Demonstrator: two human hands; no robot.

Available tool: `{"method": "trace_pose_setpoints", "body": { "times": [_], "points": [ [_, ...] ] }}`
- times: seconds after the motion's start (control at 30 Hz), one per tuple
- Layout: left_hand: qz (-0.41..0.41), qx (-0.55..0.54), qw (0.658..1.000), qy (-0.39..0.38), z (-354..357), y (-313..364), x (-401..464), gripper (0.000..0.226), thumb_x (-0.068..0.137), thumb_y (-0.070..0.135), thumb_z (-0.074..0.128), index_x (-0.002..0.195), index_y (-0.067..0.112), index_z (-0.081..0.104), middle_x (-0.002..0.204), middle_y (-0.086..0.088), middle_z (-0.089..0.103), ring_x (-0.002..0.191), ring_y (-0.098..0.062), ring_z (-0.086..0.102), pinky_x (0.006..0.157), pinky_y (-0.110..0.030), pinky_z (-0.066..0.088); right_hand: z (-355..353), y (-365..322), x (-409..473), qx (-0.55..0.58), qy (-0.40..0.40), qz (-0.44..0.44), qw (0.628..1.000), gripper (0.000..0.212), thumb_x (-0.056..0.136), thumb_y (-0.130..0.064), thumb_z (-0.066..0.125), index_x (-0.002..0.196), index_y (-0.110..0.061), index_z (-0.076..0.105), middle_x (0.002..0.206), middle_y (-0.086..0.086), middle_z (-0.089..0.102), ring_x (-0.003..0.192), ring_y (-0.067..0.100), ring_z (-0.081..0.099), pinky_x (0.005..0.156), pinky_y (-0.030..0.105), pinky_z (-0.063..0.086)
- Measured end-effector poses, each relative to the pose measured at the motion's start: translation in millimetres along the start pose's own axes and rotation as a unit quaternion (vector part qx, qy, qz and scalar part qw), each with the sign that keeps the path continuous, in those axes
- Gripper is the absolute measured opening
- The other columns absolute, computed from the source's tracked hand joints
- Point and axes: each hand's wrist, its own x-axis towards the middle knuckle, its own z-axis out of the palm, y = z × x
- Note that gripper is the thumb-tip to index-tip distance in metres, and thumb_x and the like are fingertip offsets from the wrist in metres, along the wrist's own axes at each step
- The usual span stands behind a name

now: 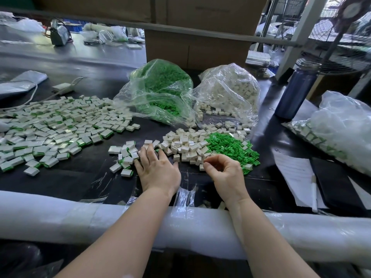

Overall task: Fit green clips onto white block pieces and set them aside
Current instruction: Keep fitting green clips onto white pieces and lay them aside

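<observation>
A heap of loose white block pieces (186, 144) lies in the middle of the black table, and a pile of green clips (230, 146) touches it on the right. My left hand (157, 169) lies flat, palm down, fingers spread, its fingertips among a small cluster of clipped blocks (125, 154) and the edge of the white heap. My right hand (224, 171) hovers at the near edge of both piles with thumb and fingers curled together; whether they pinch a piece is hidden. A wide spread of finished clipped blocks (54, 125) covers the left of the table.
Behind the piles sit a clear bag of green clips (160, 91) and a clear bag of white blocks (230, 91). A blue bottle (295, 91) stands at right, with papers (295, 173) and another bag of blocks (337, 129). A foam-wrapped rail (60, 219) runs along the near edge.
</observation>
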Motion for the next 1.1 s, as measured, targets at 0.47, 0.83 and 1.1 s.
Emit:
{"method": "trace_pose_setpoints", "body": {
  "times": [0.47,0.83,1.1],
  "points": [
    [0.03,-0.075,0.992,0.092,-6,-6,-8,0.025,0.092,0.03,0.052,0.114,0.02,0.061,0.117,0.0,0.049,0.111,-0.022,0.038,0.091,-0.033,0.034,-1,-2,-1,-0.005,-0.004,0.013,1.0,0.02,0.081,-0.007,0.068,0.071,-0.024,0.065,0.072,-0.005,0.065,0.071,0.01,0.059,0.074,0.025,0.051],
    [0.117,-0.283,0.951,0.045,-9,-3,-11,0.008,0.082,0.014,0.069,0.09,0.016,0.069,0.088,-0.001,0.069,0.087,-0.017,0.061,0.085,-0.028,0.049,2,-1,-1,-0.011,-0.045,0.016,0.999,0.011,0.08,-0.004,0.069,0.083,-0.015,0.069,0.08,0.004,0.069,0.077,0.02,0.065,0.075,0.03,0.054],
    [0.167,-0.407,0.897,-0.049,-13,-1,-13,0.013,0.081,0.004,0.068,0.088,0.013,0.073,0.08,0.007,0.068,0.077,0.002,0.062,0.075,-0.003,0.045,4,-3,-1,-0.005,-0.073,-0.012,0.997,0.011,0.077,0.001,0.071,0.077,-0.01,0.07,0.074,0.001,0.067,0.073,0.012,0.063,0.077,0.022,0.052]
  ]
}}
